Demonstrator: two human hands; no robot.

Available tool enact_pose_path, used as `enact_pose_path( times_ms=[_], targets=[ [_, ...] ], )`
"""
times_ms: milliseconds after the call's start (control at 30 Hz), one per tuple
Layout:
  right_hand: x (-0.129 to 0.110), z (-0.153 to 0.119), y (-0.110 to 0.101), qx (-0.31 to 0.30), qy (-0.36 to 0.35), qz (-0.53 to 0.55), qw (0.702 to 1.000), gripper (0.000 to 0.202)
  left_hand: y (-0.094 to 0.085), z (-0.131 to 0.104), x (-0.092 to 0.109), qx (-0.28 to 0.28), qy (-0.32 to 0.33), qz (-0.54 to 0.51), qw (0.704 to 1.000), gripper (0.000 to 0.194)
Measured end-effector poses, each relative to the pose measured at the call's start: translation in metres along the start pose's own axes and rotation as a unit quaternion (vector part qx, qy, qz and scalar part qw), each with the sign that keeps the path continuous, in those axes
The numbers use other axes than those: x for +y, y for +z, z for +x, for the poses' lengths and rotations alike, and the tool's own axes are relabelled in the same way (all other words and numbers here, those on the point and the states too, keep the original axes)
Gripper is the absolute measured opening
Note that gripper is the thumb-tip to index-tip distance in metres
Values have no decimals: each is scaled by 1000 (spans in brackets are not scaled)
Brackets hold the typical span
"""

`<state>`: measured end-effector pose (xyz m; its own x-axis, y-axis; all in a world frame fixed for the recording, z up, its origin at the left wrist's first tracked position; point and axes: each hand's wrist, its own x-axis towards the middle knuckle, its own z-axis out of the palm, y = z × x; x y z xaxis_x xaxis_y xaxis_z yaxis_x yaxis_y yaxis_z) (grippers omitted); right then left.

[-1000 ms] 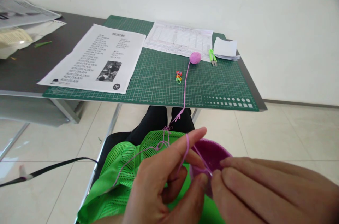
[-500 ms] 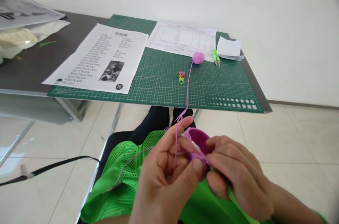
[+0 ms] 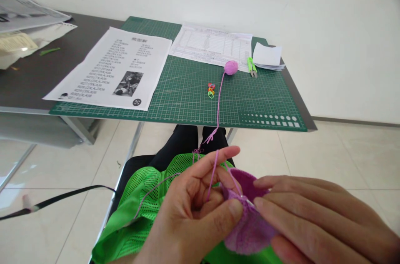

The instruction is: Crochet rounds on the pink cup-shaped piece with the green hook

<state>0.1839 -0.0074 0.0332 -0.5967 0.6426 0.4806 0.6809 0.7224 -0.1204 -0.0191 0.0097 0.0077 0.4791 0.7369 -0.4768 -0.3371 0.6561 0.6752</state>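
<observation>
My left hand (image 3: 200, 201) pinches the rim of a purple crochet piece (image 3: 250, 230) between thumb and fingers. Its index finger sticks out, with a strand of purple yarn (image 3: 214, 172) looped over it and running down to the piece. My right hand (image 3: 315, 214) is closed on a crochet hook (image 3: 250, 202), whose thin metal shaft shows at the stitches; its handle is hidden behind the fingers. The crochet piece is a hollow, cup-like shape with its opening facing up and away. Beyond my hands, yarn leads up to a purple yarn ball (image 3: 231, 67) on the table.
A green cutting mat (image 3: 187, 85) covers much of the table. On it lie a printed pattern sheet (image 3: 109, 68), a form (image 3: 212, 45), small stitch markers (image 3: 211, 90), green thread snips (image 3: 251, 67) and a paper stack (image 3: 267, 55). A green mesh vest (image 3: 146, 189) covers my lap.
My right hand has moved right and turned flatter, and more of the crochet piece's outside shows. My left hand has shifted slightly; its raised index finger points further right.
</observation>
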Motion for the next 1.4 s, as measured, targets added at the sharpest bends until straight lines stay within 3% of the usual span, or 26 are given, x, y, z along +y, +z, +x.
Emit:
enact_pose_path(
  times_ms=[133, 467, 733, 833, 933, 1033, 1233, 1400],
  targets=[
    [5, -6, -1, -41, -19, -20, 999, 16, -1, 1, -3, -17, 3, 8, 1000, 49],
    [3, -9, -2, -42, 18, 73, 996, 28, -2, 1, -2, -48, 12, 9, 999, 50],
    [-4, 23, 0, 82, 18, 35, 996, 34, -5, 3, -2, -157, 6, -12, 987, 50],
    [-5, 23, 1, 67, 46, 45, 996, 34, -8, 5, -3, -183, 20, -13, 983, 53],
    [-6, 20, 5, 31, 74, 80, 994, 30, -5, 2, -4, -145, 15, 7, 989, 53],
    [-9, 19, 10, 47, 106, 103, 988, 27, 0, -2, -5, -89, 37, 30, 995, 54],
    [-15, 22, 17, 103, 114, 90, 984, 29, 13, 1, -7, 0, 100, 41, 994, 50],
    [-14, 24, 26, 79, 80, 45, 993, 35, 24, 3, -22, 117, 158, 39, 980, 54]
  ],
)
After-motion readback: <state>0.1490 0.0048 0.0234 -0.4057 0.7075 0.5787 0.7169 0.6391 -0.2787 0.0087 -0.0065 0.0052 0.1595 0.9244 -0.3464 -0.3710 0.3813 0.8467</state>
